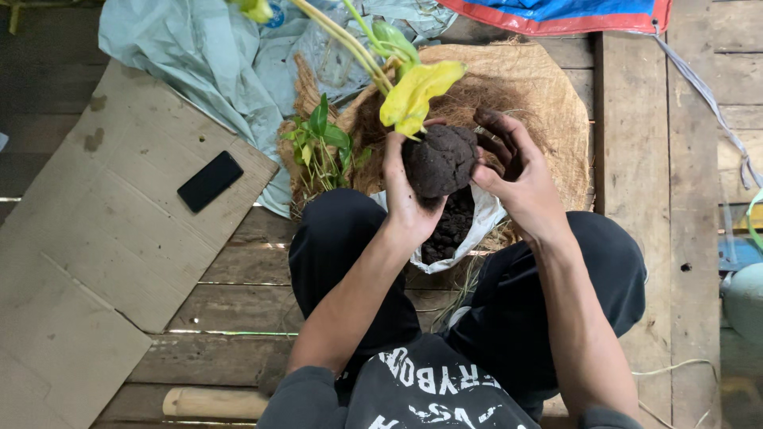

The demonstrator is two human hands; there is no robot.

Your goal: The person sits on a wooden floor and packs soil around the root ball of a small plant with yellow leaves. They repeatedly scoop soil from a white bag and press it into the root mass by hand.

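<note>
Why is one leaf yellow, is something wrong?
The leaf above the soil ball is yellow, while the small plant beside it is green, so it looks faded. Both hands, left and right, cup the ball.

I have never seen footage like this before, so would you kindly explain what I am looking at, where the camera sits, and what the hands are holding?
There is no machine here: a seated person works with bare hands, and the single picture comes from a camera on their head, looking down. The left hand and right hand cup a dark ball of soil around the base of a plant, whose yellow leaf sticks up. Below it, an open white bag holds more soil. Behind lies a round brown fibre mat, and a small green plant stands to the left. On the wooden floor lie flat cardboard carrying a black phone, and a pale plastic sheet.
</note>
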